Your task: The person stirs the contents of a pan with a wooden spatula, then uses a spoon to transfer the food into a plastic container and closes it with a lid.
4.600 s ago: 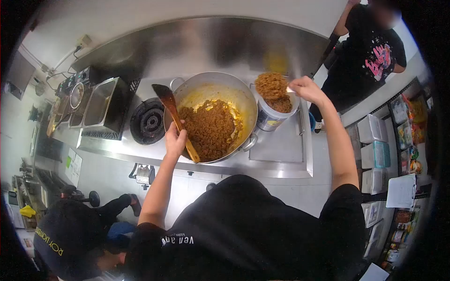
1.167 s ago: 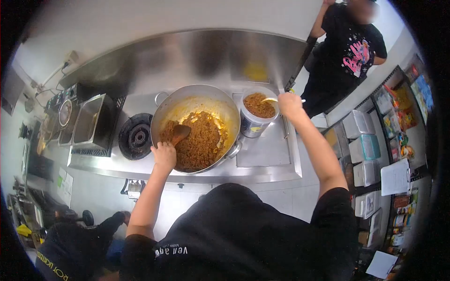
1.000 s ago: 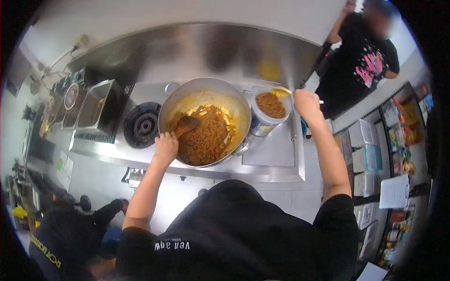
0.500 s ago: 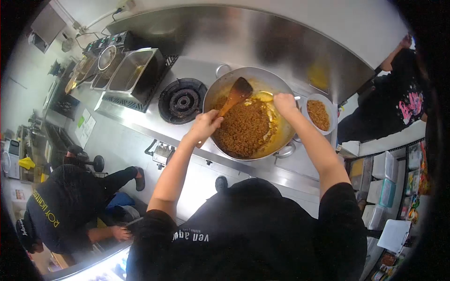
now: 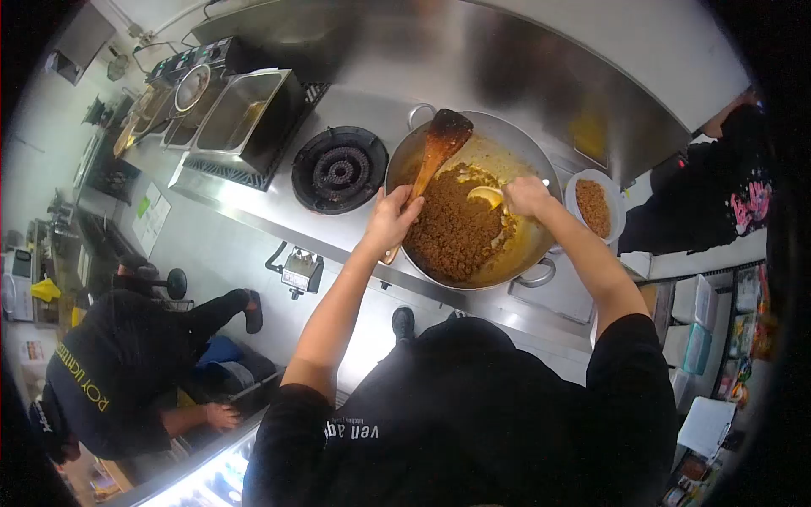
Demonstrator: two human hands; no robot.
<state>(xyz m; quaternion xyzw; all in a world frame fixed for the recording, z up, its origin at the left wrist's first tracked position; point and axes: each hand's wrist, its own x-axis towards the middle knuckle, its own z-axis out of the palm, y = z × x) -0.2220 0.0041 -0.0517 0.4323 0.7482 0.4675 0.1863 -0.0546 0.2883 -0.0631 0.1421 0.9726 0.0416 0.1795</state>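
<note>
Left hand: the left hand (image 5: 390, 221) is at the near rim of the pot, fingers wrapped tight round the handle of the wooden spatula (image 5: 438, 150).
Wooden spatula: it slants up and away from the grip, its broad dark blade lifted clear of the food over the far side of the pot.
Right hand: the right hand (image 5: 525, 196) is over the right half of the pot, fingers closed on the spoon (image 5: 487, 196).
Spoon: its yellow-stained bowl points left and sits right at the surface of the food.
Big pot: the big pot (image 5: 530, 241) is steel and round, on the steel counter (image 5: 253, 203), its inner wall smeared yellow.
Minced food: the minced food (image 5: 452, 237) is brown and crumbly, heaped in the middle and near side of the pot, between the two hands.
White tub: the white tub (image 5: 590, 173) stands just beside the pot on its right, with the same brown food inside.
Burner: an uncovered gas burner (image 5: 338, 169) sits left of the pot, no pan on it.
Steel trays: the steel trays (image 5: 241, 118) are farther left along the counter.
Others: a person in black (image 5: 93, 372) crouches low at the left, and another person (image 5: 735, 186) stands at the far right edge.
</note>
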